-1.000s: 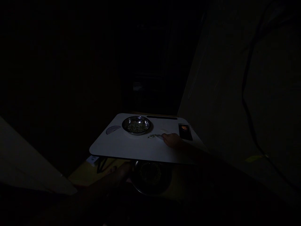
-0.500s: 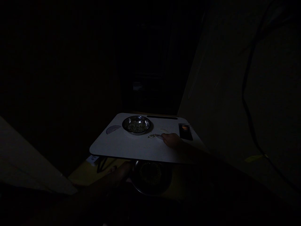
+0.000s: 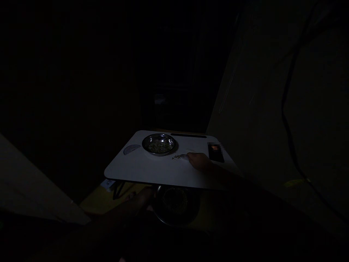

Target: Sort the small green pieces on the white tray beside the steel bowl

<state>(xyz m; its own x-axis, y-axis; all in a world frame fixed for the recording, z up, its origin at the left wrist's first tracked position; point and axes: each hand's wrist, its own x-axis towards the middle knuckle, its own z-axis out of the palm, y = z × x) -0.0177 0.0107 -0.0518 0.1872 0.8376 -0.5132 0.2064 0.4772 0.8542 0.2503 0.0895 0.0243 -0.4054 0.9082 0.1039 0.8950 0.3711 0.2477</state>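
My right hand [image 3: 200,162] rests on the white board [image 3: 141,171], its fingers over a pale flat blade [image 3: 184,157] that touches a small heap of chopped green bits [image 3: 177,157]. Behind them stands a steel bowl [image 3: 159,145] holding more chopped green matter. A half-round purple slice [image 3: 132,149], perhaps onion, lies at the board's left. Below the board's front edge, my left hand [image 3: 141,199] lies in deep shadow beside the rim of a second, darker steel bowl [image 3: 176,205]. What that hand touches is hidden by the dark.
A phone [image 3: 215,152] with a lit, blurred screen lies at the board's right rear corner. Under the board are a yellow surface [image 3: 100,202], dark metal legs and a small white item. A pale wall with a dark cable stands at right.
My right hand has shifted slightly up and left, toward the green bits. The board and bowls sit a little differently in view, and the left hand looks nearly unchanged.
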